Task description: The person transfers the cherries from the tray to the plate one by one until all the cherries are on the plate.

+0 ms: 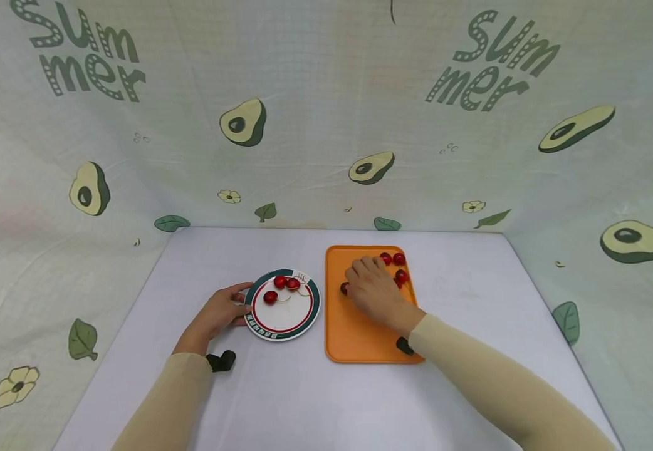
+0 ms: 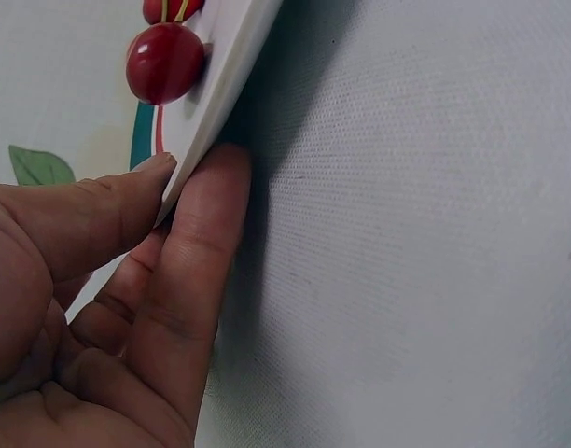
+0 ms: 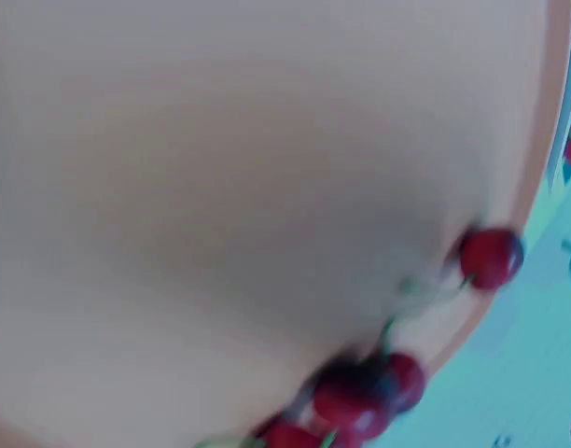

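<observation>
On the left, a white plate [image 1: 281, 322] with a green and red rim bears three red cherries [image 1: 279, 282]. My left hand [image 1: 220, 311] pinches its near-left rim. In the left wrist view the thumb [image 2: 127, 201] lies on top of the rim and a finger [image 2: 206, 215] underneath. My right hand [image 1: 376, 293] is over the orange tray [image 1: 355, 347], with curled fingers and a dark red cherry [image 1: 344, 288] at their tips. More cherries [image 1: 398, 259] lie along the tray's right side, partly hidden by the hand. The right wrist view is blurred and shows cherries [image 3: 491, 257] near the tray's edge.
Both the plate and the tray stand on a white table [image 1: 281, 401], with a gap between them. A cloth [image 1: 304, 125] printed with avocados and leaves hangs behind and at the sides. A dark wrist camera [image 1: 222, 361] sits on the left cuff.
</observation>
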Tool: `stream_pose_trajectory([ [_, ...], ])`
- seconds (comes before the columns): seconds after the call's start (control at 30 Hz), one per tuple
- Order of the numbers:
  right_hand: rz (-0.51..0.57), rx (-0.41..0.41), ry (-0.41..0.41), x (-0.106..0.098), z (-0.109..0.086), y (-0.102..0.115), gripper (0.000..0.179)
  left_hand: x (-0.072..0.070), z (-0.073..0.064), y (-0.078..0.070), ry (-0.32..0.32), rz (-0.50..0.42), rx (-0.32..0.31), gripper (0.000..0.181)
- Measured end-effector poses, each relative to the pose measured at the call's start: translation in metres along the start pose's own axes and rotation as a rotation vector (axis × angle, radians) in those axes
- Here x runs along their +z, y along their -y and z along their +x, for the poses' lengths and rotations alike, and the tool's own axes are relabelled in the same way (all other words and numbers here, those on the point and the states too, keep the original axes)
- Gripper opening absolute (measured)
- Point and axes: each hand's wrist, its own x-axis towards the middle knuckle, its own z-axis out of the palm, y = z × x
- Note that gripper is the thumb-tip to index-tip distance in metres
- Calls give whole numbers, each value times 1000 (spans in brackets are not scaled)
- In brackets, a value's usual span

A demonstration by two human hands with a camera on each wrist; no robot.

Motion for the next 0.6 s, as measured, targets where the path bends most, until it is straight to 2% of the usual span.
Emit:
stream_pose_trajectory([
  [0.23, -12, 75, -34, -5, -28, -36, 28, 0, -1, 1, -2, 3, 3, 66],
  [0.43, -27, 128, 34, -4, -55, -56, 44, 0, -2, 0, -5, 4, 5, 66],
  [0.6, -52, 117, 64, -1, -72, -66, 39, 0, -1, 0, -3, 12, 12, 65],
])
